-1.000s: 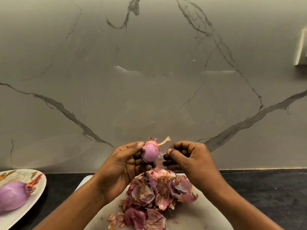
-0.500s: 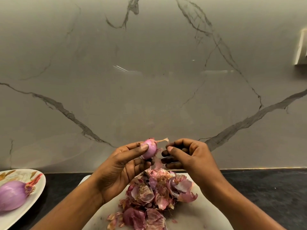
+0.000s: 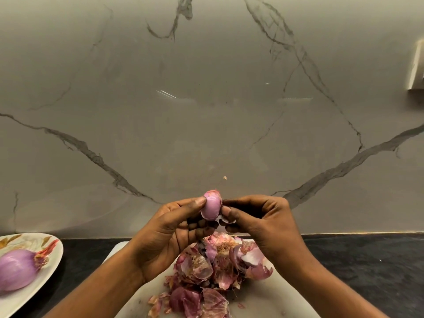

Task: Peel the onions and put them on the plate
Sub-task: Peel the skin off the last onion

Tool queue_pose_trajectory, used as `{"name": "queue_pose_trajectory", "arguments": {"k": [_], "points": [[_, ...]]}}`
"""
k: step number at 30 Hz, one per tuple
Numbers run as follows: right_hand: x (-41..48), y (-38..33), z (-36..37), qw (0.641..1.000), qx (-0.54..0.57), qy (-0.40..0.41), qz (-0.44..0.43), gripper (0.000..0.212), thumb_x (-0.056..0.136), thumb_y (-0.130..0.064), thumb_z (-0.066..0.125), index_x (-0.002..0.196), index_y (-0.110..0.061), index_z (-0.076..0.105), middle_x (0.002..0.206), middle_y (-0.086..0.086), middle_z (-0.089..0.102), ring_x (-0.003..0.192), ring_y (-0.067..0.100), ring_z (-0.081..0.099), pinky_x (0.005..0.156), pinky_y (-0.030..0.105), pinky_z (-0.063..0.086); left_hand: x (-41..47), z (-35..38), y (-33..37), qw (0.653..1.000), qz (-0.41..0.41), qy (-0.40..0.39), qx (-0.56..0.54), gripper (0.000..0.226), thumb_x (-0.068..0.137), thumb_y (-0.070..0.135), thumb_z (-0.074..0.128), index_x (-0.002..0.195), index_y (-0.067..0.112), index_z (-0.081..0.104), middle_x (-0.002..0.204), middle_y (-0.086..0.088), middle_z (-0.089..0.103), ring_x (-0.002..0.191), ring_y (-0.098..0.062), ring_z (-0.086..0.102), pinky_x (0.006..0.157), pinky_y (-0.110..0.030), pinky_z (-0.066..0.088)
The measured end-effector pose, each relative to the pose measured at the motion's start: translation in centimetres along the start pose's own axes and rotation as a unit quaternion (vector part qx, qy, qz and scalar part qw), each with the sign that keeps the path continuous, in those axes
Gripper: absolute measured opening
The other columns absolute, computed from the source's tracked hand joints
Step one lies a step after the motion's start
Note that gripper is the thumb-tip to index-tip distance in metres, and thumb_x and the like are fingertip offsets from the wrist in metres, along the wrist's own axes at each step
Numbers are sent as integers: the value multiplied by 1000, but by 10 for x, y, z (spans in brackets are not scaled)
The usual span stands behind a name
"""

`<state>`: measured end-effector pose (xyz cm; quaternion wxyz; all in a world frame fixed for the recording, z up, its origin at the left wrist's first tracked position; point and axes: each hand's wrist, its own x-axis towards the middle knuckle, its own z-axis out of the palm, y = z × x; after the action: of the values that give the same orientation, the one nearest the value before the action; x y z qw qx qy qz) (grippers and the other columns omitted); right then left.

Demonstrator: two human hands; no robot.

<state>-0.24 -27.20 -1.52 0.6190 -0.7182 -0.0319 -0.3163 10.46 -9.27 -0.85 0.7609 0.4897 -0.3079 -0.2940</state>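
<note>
Marble-backed dark counter (image 3: 367,262): we hold a small onion (image 3: 212,207) over the white cutting board (image 3: 273,301).
Well left of the board, a leaf-patterned plate (image 3: 49,269) carries one peeled onion (image 3: 17,269), its root tuft pointing toward the board. Above the board's far edge our left hand (image 3: 169,232) grips the small onion, thumb tip on its upper left side and fingers curled beneath. Against the onion's right side, our right hand (image 3: 263,221) pinches a loose flap of skin (image 3: 226,219) between thumb and curled fingers. A heap of pink peelings (image 3: 218,271) lies on the board below both hands.
</note>
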Motion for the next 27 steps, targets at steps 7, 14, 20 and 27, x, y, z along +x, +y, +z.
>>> {"name": "queue_pose_trajectory", "arguments": {"k": [7, 14, 20, 27], "points": [[1, 4, 3, 999, -47, -24, -14, 17, 96, -9, 72, 106, -20, 80, 96, -3, 81, 89, 14, 78, 74, 23, 61, -1, 2, -1, 1000, -2, -9, 13, 52, 76, 23, 85, 123, 4, 76, 130, -26, 70, 104, -26, 69, 89, -30, 64], [5, 2, 1, 995, 61, -16, 81, 12, 96, -11, 71, 105, -14, 79, 94, 4, 80, 79, 14, 73, 74, 26, 60, -1, 1, -1, 1000, -5, -31, -3, 42, 87, 21, 75, 124, 0, 74, 117, -22, 73, 96, -25, 73, 86, -30, 64], [7, 1, -5, 986, 108, -1, 126, 14, 94, -8, 73, 107, -9, 78, 93, 7, 80, 76, 14, 71, 73, 24, 60, -1, -1, -2, 1000, -14, -22, -6, 34, 86, 20, 74, 112, -2, 78, 106, -19, 73, 90, -25, 73, 84, -31, 65], [2, -3, -5, 997, -68, -18, 21, 19, 94, -12, 77, 109, -22, 80, 101, -6, 82, 96, 13, 78, 81, 30, 64, 0, 0, 1, 997, 19, 55, 52, 44, 76, 13, 93, 118, 12, 80, 122, -20, 75, 101, -31, 71, 85, -33, 64]]}}
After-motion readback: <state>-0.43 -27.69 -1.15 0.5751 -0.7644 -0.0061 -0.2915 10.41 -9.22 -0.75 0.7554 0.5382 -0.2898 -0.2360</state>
